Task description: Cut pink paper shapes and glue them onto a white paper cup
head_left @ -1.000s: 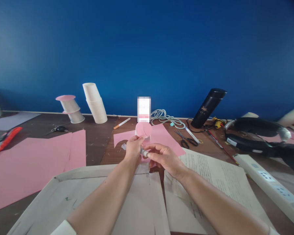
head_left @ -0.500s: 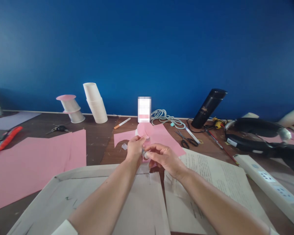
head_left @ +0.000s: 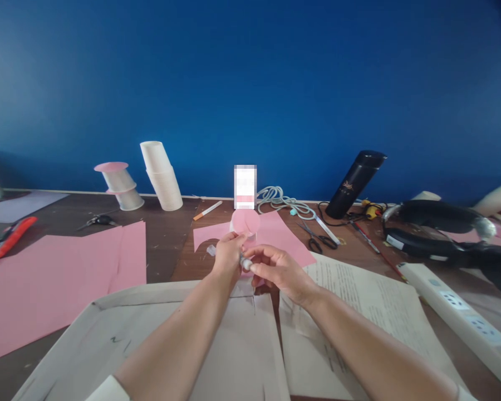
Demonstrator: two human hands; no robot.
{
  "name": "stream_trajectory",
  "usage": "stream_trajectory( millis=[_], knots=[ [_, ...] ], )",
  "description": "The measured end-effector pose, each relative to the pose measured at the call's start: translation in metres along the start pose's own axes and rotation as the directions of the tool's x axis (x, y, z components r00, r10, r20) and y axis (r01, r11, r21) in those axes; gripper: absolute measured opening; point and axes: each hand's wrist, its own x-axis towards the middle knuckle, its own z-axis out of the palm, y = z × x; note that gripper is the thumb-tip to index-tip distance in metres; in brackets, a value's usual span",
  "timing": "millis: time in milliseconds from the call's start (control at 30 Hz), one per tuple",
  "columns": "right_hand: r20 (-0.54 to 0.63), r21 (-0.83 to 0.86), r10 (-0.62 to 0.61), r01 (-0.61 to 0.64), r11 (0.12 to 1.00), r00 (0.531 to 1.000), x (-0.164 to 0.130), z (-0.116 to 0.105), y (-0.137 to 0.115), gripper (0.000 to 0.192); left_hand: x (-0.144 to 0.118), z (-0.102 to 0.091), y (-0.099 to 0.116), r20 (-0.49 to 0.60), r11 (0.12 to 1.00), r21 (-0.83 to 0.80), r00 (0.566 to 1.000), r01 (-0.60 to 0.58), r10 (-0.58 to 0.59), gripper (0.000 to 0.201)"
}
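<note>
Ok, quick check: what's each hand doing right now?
Left hand: closed on the pink paper disc, with a cup partly hidden behind it.
Right hand: closed, pinching a small glue stick at its fingertips.

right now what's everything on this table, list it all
pink paper circle: 1, pink, held up at centre
small tube: 1, grey-white, between both hands
pink paper sheets: several, pink, left and centre
paper cup stack: 1, white, back left
pink-topped cups: 2, white, far back left
scissors: 1, black, right of centre
flask: 1, black, back right
power strip: 1, white, right
cardboard: 1, grey, near edge
left hand: pinching the circle
right hand: gripping the tube
</note>
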Motion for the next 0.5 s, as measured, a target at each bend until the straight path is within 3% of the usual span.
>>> stream_trajectory(
  millis=[500],
  knots=[
    [-0.001, 0.009, -0.008, 0.008, 1.000, 1.000, 0.0011, 0.0014, 0.0010, 0.025, 0.0001, 0.0013, -0.0016, -0.039, 0.998, 0.058, 0.999, -0.033, 0.035, 0.018]
  ],
)
